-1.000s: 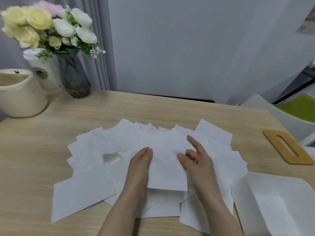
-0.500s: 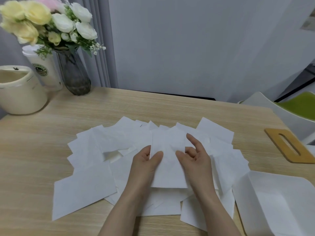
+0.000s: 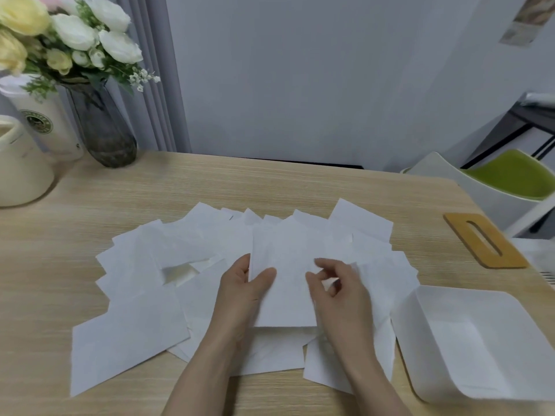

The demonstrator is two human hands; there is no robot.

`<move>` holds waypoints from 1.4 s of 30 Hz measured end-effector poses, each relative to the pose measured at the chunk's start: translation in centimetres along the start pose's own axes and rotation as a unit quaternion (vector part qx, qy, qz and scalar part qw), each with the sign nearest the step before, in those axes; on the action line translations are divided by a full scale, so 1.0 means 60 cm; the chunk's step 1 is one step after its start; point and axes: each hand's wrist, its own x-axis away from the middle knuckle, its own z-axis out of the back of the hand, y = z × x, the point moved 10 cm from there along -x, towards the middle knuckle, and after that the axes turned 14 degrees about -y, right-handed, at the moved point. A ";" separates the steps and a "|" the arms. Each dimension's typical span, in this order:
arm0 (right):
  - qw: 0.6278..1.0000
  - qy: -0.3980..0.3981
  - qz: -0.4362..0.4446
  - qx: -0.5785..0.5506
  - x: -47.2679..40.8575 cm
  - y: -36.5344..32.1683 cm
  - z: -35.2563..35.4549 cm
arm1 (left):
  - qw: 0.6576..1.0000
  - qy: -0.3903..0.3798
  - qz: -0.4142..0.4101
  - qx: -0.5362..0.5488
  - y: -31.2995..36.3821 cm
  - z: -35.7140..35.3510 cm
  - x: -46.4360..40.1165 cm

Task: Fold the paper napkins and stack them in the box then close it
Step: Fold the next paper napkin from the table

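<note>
Since a moment ago the right hand (image 3: 336, 291) has curled its grip onto the top napkin (image 3: 283, 283), pinched opposite by the left hand (image 3: 244, 291); thin, limp and light, it is probably best held by its edges.

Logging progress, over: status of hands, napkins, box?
Left hand and right hand both pinching top napkin. Box open, empty. Nothing blocking.
</note>
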 end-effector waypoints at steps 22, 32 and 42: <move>0.986 0.016 -0.077 0.147 -0.007 0.059 0.049 | 0.999 0.027 0.002 0.018 -0.005 0.028 0.002; 0.995 0.088 0.039 0.023 -0.001 0.002 0.042 | 0.999 0.042 0.026 0.017 -0.021 0.038 0.003; 0.947 -0.082 0.299 0.089 0.030 -0.085 -0.082 | 0.997 0.046 0.009 0.069 -0.010 0.038 0.007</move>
